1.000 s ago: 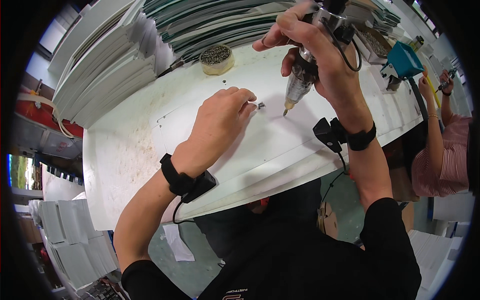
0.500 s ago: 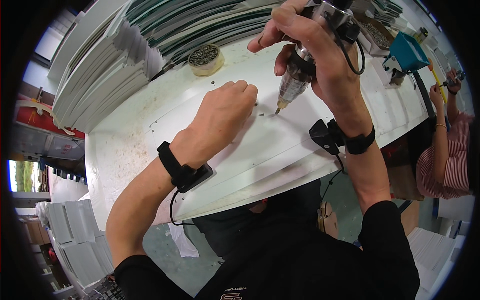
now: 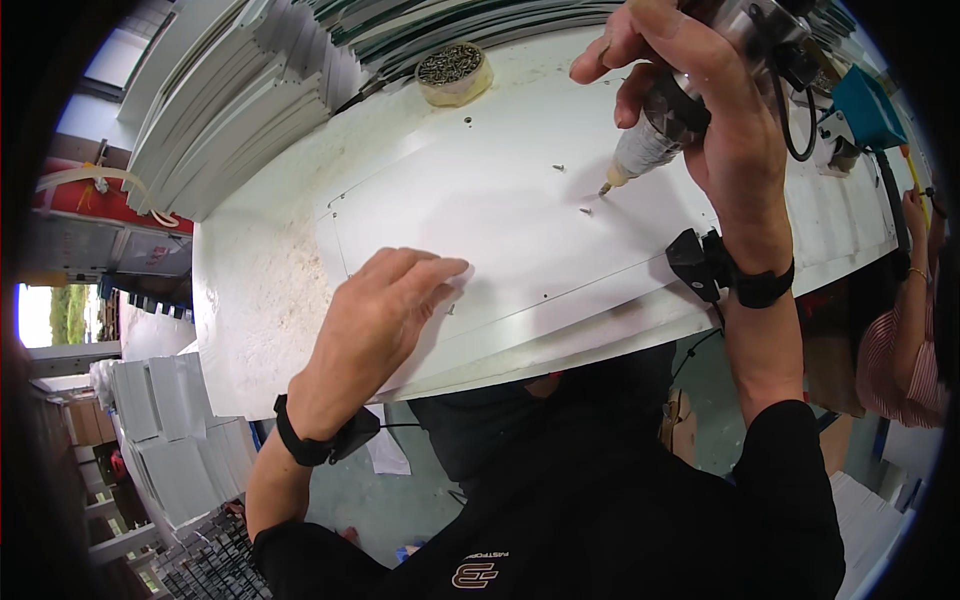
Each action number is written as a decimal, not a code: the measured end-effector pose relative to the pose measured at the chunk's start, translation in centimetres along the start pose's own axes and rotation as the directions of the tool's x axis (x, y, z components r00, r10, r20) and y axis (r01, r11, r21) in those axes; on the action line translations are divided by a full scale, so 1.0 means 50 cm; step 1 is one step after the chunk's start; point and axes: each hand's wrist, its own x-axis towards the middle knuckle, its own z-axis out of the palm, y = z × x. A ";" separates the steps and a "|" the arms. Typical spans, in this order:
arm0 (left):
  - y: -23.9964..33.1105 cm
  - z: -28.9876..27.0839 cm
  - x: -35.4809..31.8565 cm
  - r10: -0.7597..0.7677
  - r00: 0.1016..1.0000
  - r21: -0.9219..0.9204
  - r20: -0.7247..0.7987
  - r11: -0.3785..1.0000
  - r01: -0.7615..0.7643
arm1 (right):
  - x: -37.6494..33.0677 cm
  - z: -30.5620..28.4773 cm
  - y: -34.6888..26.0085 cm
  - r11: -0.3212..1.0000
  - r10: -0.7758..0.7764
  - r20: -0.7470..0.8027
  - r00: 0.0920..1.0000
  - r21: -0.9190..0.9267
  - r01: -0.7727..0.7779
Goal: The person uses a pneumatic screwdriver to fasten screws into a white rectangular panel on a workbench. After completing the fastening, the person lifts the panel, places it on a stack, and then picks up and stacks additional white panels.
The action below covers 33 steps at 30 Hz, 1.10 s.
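My right hand [image 3: 735,120] grips an electric screwdriver [image 3: 648,148], its bit angled down toward a white panel [image 3: 490,215]. Two small screws lie near the bit: one screw [image 3: 586,211] just below it and another screw [image 3: 559,168] to its left. Over the near left part of the panel hovers my left hand [image 3: 385,300], fingers loosely stretched and partly apart, with nothing visible in them. Another small screw [image 3: 450,310] is beside its fingertips. Small dark holes show along the panel's edges.
A round tub [image 3: 456,85] full of screws stands toward the back. Stacked white panels [image 3: 235,110] rise at the back left. At the right is a teal tool-like object [image 3: 868,108] on the table. Another person's arm [image 3: 915,290] shows at the far right.
My left hand has moved from the panel's middle toward me and left, and its fingers have loosened. The screwdriver stays in my right hand. The whole view has shifted.
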 end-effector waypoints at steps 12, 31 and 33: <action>0.000 0.022 -0.047 0.069 0.996 0.135 0.049 0.988 -0.075 | -0.021 0.010 0.018 0.996 -0.085 -0.007 0.996 -0.004 0.085; -0.044 0.023 -0.171 -0.685 0.708 -0.903 -0.171 0.397 0.166 | -0.022 0.140 -0.022 0.729 -0.202 0.314 0.928 0.681 -0.071; -0.049 0.027 -0.183 -0.696 0.703 -0.941 -0.146 0.317 0.119 | -0.004 0.194 0.007 0.560 -0.286 0.321 0.903 0.821 -0.115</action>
